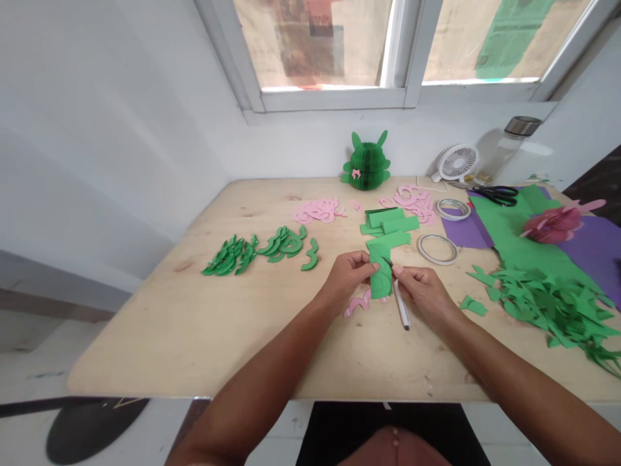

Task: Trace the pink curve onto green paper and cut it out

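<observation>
My left hand point(345, 275) is closed on a folded strip of green paper point(380, 275), pinching its left edge just above the wooden table point(194, 330). My right hand point(422, 291) grips a white pen point(402, 309), whose tip touches the green paper. A pink cut-out shape point(358, 304) lies on the table under my left hand. More folded green strips point(388, 226) are stacked just beyond the paper.
Curved green cut-outs point(257, 251) lie in a row at the left. Pink cut-outs point(320, 210) sit further back, near a green paper figure point(366, 165). Two tape rolls point(438, 249), scissors point(495, 193), a small fan point(456, 162), a bottle point(514, 142), green scraps point(553, 304) and purple sheets point(596, 249) fill the right.
</observation>
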Demonstrator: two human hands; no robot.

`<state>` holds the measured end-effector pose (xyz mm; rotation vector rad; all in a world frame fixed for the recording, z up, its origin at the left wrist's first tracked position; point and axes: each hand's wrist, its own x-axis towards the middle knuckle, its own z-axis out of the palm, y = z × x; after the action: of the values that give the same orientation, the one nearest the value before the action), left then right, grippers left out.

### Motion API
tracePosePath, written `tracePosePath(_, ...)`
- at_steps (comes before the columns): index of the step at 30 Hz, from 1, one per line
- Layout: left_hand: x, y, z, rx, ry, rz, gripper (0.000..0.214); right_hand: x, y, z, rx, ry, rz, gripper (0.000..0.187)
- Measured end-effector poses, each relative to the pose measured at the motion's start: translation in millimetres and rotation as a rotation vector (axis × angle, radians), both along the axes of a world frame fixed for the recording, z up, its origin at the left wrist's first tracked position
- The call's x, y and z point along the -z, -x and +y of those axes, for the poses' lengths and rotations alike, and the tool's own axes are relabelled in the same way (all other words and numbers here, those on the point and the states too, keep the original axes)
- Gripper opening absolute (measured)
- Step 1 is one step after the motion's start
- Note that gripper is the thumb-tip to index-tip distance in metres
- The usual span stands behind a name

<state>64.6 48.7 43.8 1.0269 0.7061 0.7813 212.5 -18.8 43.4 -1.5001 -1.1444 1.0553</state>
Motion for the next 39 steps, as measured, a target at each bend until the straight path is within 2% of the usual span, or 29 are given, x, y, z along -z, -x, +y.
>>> tracePosePath(19, 0.3, -0.4, 0.5, -0.013, 0.002, 0.002, 0.025, 4.1, 0.7, 0.0, -0.018, 0.010, -0.015, 0.055)
tracePosePath(39, 2.5, -0.2, 0.5, -0.018, -0.002, -0.007, 0.022, 13.3, -0.6, 0.4, -0.047, 0.021, 0.034, 0.050)
